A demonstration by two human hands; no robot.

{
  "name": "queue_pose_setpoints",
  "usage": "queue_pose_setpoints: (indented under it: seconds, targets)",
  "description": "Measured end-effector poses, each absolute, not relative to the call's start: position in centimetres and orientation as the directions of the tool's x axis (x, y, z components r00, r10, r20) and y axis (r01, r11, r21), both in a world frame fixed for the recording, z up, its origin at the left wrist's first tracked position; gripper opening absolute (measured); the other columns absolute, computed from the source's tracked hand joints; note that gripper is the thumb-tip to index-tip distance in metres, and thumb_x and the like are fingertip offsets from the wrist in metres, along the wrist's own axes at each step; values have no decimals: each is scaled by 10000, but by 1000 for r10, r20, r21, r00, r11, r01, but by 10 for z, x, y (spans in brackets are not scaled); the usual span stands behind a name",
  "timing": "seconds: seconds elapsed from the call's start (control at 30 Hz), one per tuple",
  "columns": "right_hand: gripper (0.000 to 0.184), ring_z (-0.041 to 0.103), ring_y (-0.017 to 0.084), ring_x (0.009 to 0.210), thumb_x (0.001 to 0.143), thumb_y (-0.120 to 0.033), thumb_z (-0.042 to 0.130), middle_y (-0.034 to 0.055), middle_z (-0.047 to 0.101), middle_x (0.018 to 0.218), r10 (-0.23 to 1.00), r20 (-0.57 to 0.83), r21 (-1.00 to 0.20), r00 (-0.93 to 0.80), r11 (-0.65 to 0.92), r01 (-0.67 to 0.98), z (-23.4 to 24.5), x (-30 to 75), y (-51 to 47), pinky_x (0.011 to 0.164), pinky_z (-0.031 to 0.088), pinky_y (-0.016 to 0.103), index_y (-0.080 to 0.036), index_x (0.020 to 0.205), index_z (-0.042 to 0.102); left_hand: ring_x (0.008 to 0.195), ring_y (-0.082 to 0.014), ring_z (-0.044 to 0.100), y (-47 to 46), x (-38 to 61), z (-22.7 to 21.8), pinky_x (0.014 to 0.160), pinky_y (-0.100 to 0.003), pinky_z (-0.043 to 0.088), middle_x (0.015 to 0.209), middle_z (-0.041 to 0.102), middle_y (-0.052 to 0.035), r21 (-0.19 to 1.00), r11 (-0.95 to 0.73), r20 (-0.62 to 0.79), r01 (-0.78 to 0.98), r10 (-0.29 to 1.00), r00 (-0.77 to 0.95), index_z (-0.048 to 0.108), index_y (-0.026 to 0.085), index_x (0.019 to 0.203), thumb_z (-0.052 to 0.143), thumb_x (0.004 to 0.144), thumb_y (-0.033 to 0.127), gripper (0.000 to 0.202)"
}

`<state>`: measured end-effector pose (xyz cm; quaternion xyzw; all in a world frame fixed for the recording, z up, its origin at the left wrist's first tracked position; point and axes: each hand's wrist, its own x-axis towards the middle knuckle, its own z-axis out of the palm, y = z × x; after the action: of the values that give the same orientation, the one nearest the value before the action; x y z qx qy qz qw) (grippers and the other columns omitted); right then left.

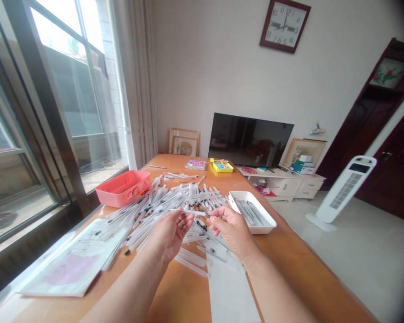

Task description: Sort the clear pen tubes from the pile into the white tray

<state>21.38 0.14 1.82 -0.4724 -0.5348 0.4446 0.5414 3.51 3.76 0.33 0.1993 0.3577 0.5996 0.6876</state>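
Observation:
Both my hands are raised palm-up over a big heap of clear plastic pens point(161, 199) spread across the wooden table point(299, 273). My left hand point(171, 233) has its fingers curled and pinches one clear pen point(188, 211) that lies crosswise between the hands. My right hand point(230, 229) pinches the other end of that pen with its fingertips. More pens lie under both wrists.
A white tray point(267, 223) with several pens stands right of the heap, a pink tub point(123, 188) left of it. Paper sheets point(74, 260) lie at the near left. Small boxes point(222, 167) sit at the far end. A fan point(343, 190) stands on the floor.

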Motion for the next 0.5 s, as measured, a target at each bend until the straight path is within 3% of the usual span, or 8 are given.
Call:
queue_pose_setpoints:
  seconds: [0.5]
  targets:
    - [169, 607, 159, 677, 814, -317, 656, 39, 675, 778, 980, 197, -980, 25, 197, 14, 11, 212, 4, 569, 481, 258, -172, 900, 646, 763, -177, 718, 36, 38, 0, 682, -251, 605, 813, 670, -110, 739, 175, -206, -650, 978, 29, 566, 130, 866, 611, 871, 129, 45]
